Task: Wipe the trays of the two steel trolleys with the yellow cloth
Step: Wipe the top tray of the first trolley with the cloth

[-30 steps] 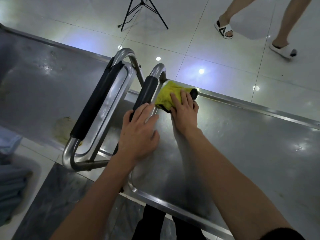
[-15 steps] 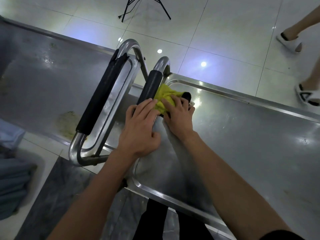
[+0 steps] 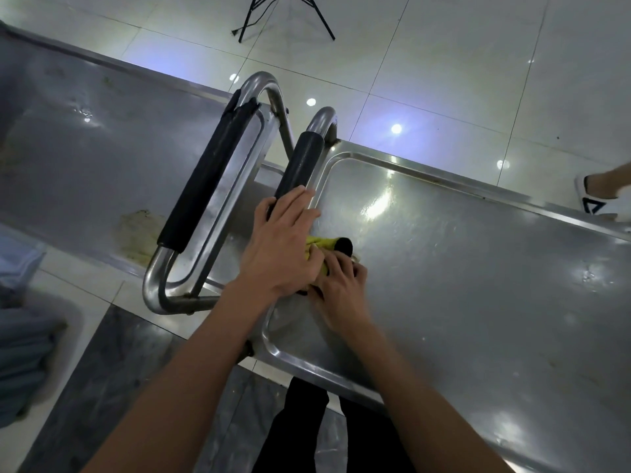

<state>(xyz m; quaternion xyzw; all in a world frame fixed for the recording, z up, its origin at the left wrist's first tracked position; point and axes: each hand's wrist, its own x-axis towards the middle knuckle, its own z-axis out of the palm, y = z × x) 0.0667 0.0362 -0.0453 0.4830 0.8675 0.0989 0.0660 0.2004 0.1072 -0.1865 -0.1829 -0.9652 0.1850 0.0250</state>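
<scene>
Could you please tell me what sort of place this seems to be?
Probably an indoor service or utility area, perhaps a hospital or canteen back room: two steel trolleys with padded push handles stand on a glossy white tiled floor, near a tripod.

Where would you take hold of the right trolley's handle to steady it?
Grip the handle's black foam sleeve, coming from above and wrapping round the tube. It is thick and round, and its far half is free; the left hand already rests on its near end.
</scene>
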